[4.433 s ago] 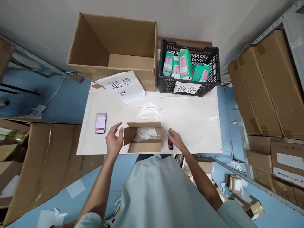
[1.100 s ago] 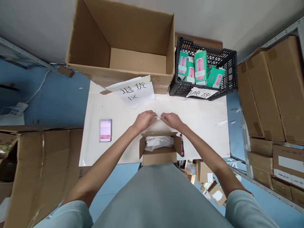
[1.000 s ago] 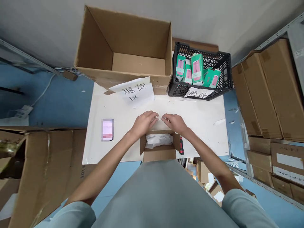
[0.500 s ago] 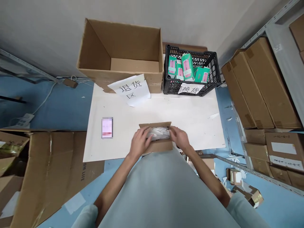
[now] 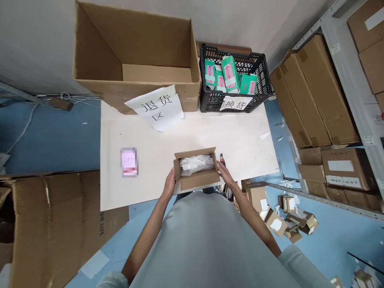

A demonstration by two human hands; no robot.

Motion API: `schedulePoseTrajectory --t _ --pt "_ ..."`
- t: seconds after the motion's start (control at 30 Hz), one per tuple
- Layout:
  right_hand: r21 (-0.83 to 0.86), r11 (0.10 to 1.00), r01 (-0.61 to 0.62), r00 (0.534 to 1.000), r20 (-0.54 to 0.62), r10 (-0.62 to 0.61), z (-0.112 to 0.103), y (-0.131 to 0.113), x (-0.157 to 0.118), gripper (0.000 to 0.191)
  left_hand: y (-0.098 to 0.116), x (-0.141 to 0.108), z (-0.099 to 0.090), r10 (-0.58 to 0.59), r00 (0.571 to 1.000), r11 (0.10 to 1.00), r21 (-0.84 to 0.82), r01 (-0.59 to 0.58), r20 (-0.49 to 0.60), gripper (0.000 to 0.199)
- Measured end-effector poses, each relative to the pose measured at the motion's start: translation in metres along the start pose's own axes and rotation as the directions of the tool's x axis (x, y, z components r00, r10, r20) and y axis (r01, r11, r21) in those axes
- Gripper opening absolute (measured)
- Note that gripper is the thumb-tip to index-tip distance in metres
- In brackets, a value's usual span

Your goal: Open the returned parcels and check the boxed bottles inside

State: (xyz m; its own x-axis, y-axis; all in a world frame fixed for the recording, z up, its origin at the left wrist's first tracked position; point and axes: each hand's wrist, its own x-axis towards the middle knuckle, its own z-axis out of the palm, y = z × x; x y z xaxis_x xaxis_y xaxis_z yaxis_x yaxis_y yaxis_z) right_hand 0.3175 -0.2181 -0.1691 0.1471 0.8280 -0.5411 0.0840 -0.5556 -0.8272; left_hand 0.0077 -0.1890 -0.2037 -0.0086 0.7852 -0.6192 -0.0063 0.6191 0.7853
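Note:
A small cardboard box [image 5: 200, 178] stands with its flaps up at the front of the white table, and white wrapping [image 5: 196, 164] lies inside it. My left hand [image 5: 170, 183] is against the box's left side, and my right hand [image 5: 224, 173] is at its right side, so the box is held between them. Right beside my right hand lies a red and black cutter [image 5: 222, 159]. What the wrapping covers is hidden.
On the white table [image 5: 147, 140] are a large cardboard box [image 5: 156, 74] with a paper sign, a black crate [image 5: 205, 105] of green-and-pink boxes and a blurred phone [image 5: 129, 162]. Shelved cartons [image 5: 327, 92] stand right; a large carton [image 5: 60, 224] is at lower left.
My hands have moved from the wrapping and flaps out to the sides of the small box, which now shows more of its opening. The cutter has come into sight. The view has shifted.

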Motion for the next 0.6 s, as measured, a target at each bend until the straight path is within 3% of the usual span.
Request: schedulePoseTrajectory --t 0.13,0.3,0.43,0.6 --pt "0.031 1.000 0.002 0.999 -0.037 -0.001 0.013 -0.004 -0.014 0.086 0.016 -0.003 0.000 0.109 0.987 0.988 0.100 -0.121 0.117 0.080" --pt "0.074 0.996 0.058 0.984 -0.171 -0.044 0.000 -0.004 -0.056 0.082 0.044 -0.007 0.010 0.154 0.959 0.967 0.165 -0.197 0.239 0.077" --pt "0.121 0.987 0.108 0.951 -0.301 -0.067 -0.024 -0.002 -0.100 0.078 0.060 -0.016 0.045 0.159 0.923 0.953 0.191 -0.236 0.349 0.077" --pt "0.137 0.983 0.125 0.879 -0.475 -0.046 -0.075 0.024 -0.156 0.078 0.062 -0.044 0.115 0.171 0.838 0.920 0.220 -0.324 0.518 0.075"
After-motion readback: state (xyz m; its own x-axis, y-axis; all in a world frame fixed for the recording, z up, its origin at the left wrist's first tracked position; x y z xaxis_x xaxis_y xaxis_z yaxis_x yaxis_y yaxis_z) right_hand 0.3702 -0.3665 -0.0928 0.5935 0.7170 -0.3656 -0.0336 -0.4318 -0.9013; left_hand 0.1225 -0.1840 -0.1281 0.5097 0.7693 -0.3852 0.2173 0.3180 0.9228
